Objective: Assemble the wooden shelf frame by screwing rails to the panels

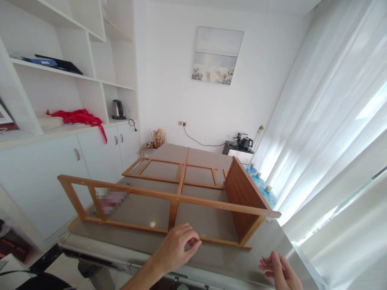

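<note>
A wooden frame (pixel 145 195) stands on its side on the table, with a solid wooden end panel (pixel 244 193) at its right and a middle divider running back. My left hand (pixel 178 247) is in front of the lower rail, near the middle upright. Its thumb and fingers are curled together in a pinch; what they hold, if anything, cannot be made out. To the right, past the frame's end, my right hand (pixel 282 272) is closed on a thin dark hex key (pixel 263 259), whose short end sticks out at the fingertips. Behind lies a second wooden frame (pixel 157 179).
The grey-brown table (pixel 208 257) carries the frames and a blurred pinkish packet (pixel 111 201). White shelves (pixel 69 76) with a kettle (pixel 117 109) and red cloth (pixel 78 117) line the left. Water bottles (pixel 268 193) and curtains (pixel 329 121) are at the right.
</note>
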`<control>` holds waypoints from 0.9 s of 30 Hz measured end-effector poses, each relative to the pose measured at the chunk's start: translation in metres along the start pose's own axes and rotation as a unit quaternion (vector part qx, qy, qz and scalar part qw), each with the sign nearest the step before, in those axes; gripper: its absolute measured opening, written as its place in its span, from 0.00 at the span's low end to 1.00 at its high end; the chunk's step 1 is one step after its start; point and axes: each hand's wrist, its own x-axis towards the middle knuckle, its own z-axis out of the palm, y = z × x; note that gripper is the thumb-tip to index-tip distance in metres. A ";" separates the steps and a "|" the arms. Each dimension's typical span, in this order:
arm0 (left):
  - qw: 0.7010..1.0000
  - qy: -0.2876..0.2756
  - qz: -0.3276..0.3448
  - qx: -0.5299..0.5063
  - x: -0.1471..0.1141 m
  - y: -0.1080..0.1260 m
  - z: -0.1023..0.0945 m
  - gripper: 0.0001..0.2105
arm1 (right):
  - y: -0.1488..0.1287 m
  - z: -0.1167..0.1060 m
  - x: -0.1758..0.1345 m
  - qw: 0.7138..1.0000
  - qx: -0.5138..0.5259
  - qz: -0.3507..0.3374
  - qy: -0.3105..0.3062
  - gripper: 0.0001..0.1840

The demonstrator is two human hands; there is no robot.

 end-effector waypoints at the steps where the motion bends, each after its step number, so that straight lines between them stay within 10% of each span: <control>1: 0.999 0.039 -0.012 0.016 -0.010 -0.007 -0.010 0.04 | 0.002 0.008 0.000 1.000 -0.013 -0.008 -0.016 0.35; 11: 0.977 0.212 -0.016 0.030 -0.052 -0.032 -0.068 0.08 | -0.022 0.055 -0.015 0.975 -0.187 -0.097 0.064 0.31; 17: 0.899 0.402 0.087 0.150 -0.078 -0.054 -0.180 0.10 | -0.038 0.028 -0.008 0.970 -0.182 -0.129 0.098 0.29; 20: 0.846 0.472 0.028 0.247 -0.074 -0.061 -0.242 0.08 | -0.050 0.032 -0.006 0.969 -0.185 -0.151 0.055 0.29; 22: 0.874 0.370 -0.057 0.309 -0.059 -0.062 -0.272 0.15 | -0.059 0.042 -0.004 0.965 -0.187 -0.178 0.037 0.28; 27: 0.932 0.015 0.067 0.355 -0.006 -0.077 -0.288 0.23 | -0.072 0.072 0.010 0.955 -0.217 -0.185 0.078 0.27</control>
